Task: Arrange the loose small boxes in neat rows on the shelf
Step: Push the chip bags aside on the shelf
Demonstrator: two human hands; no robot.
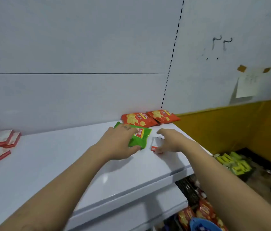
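Low on the right, below the shelf [64,164], sit some red packets [204,212], too blurred to count. Up on the shelf the two hands work side by side. The left hand [119,144] clasps one green snack bag [140,136]. The right hand [169,142] curls round one small box [158,141], white with a red end, lying on the shelf. At the far left lie about five loose boxes [3,138], jumbled. Two red snack bags [138,120] rest against the back wall.
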